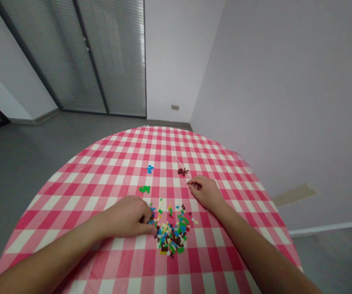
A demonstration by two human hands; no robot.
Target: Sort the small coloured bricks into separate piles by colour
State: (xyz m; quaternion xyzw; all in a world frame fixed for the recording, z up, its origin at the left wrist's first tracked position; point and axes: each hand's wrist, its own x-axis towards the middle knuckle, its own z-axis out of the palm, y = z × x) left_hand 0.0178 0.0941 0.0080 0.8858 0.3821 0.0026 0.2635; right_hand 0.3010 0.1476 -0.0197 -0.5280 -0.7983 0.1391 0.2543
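Observation:
A loose pile of small toy building bricks (172, 237) in many colours lies on the checked cloth near me. My left hand (131, 216) rests at the pile's left edge, its thumb and curled fingers apart among the bricks; some fingertips are hidden. Beyond the pile on the right, my right hand (205, 190) is closed in a pinch. Anything between those fingertips is too small to make out. Just past it lies a cluster of brown bricks (182, 172). A blue cluster (150, 169) and a green cluster (144, 189) lie farther left.
The round table wears a red and white checked tablecloth (102, 163), slightly creased. A white wall (286, 102) stands close on the right. Glass panels with blinds (117, 61) rise at the back left, past the grey floor (41, 151).

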